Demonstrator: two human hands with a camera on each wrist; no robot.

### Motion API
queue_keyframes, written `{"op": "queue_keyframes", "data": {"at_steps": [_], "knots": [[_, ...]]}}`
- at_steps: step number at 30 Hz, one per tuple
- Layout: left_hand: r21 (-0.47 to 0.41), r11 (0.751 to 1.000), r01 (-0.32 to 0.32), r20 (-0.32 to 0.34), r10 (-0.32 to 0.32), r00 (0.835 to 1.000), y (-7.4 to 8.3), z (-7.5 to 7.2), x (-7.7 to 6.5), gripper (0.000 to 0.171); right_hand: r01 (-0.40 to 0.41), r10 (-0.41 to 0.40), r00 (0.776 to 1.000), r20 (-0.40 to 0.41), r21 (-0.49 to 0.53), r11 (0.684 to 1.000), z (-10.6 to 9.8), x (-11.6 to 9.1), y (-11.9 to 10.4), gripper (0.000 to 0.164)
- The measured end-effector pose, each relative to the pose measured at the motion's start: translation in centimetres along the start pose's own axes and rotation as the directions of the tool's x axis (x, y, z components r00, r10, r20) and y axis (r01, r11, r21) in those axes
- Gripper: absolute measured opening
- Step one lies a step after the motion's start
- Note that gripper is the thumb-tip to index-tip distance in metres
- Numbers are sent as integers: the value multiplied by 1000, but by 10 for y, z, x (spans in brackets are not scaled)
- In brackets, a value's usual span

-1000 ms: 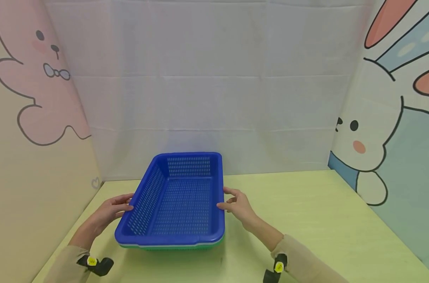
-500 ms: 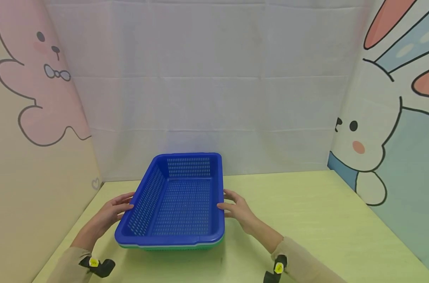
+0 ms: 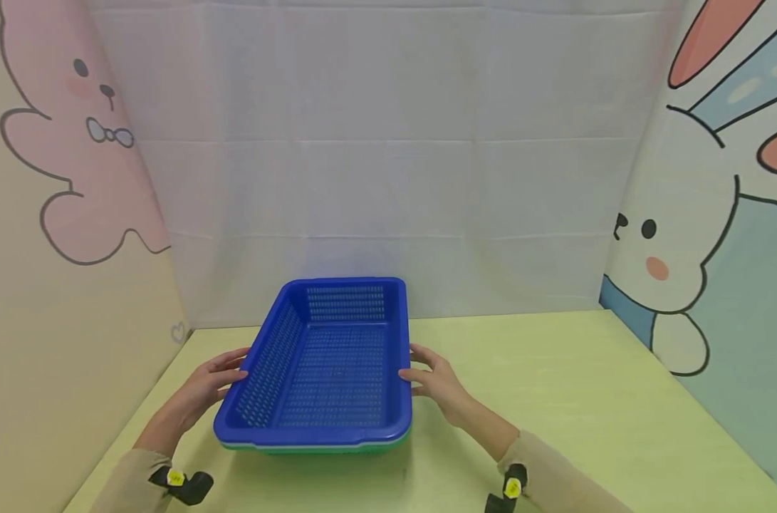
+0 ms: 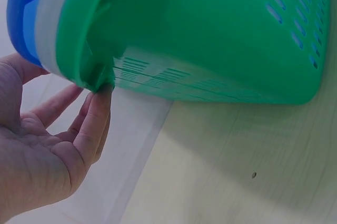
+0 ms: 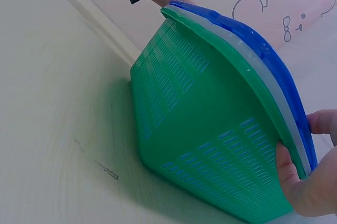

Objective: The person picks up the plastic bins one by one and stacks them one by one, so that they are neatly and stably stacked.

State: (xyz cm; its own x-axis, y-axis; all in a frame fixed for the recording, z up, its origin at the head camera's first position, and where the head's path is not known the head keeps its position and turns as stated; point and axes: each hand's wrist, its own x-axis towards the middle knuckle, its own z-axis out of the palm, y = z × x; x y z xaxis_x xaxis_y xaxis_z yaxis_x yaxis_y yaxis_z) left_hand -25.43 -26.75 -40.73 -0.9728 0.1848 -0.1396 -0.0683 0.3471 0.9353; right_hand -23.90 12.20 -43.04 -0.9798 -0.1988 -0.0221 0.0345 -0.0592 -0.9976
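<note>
Since the earlier frames almost nothing had moved: both hands had stayed at the sides of the stacked baskets, and only the head view had drifted slightly, sliding the scene a little to the right.

A stack of three nested perforated baskets sat on the pale green table (image 3: pixel 555 399), toward its left rear, near the white cloth backdrop (image 3: pixel 388 142). The blue basket (image 3: pixel 327 363) lay on top, a white basket (image 5: pixel 247 58) showed only as a thin rim beneath it, and the green basket (image 5: pixel 200 129) sat at the bottom.

The left hand (image 3: pixel 199 388) was at the left long side of the stack. Its grip was loose and unclosed: the fingers were nearly straight, and in the left wrist view the fingertips (image 4: pixel 102 95) touched under the rim of the green basket while the thumb lay against the blue rim.

The right hand (image 3: pixel 436 381) was at the right long side. In the right wrist view its palm pressed against the green rim and a fingertip reached over the blue rim, so the fingers lay on the edge without wrapping it tightly.

Cartoon rabbit panels stood at both sides, one pink (image 3: pixel 74 142) on the left and one white (image 3: pixel 689 214) on the right. Both wrists wore black straps with yellow tags.
</note>
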Motion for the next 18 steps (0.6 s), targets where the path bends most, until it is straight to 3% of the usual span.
{"op": "queue_keyframes", "data": {"at_steps": [6,18], "knots": [[-11,1000,-6,19,6,1000,3,13,2,62,-7,7,1000,-19,-19,1000,-14,-2,2,60],[-30,1000,2,-25,-3,1000,15,54,8,61,-26,25,1000,-19,-65,998,-55,-9,0,58]]}}
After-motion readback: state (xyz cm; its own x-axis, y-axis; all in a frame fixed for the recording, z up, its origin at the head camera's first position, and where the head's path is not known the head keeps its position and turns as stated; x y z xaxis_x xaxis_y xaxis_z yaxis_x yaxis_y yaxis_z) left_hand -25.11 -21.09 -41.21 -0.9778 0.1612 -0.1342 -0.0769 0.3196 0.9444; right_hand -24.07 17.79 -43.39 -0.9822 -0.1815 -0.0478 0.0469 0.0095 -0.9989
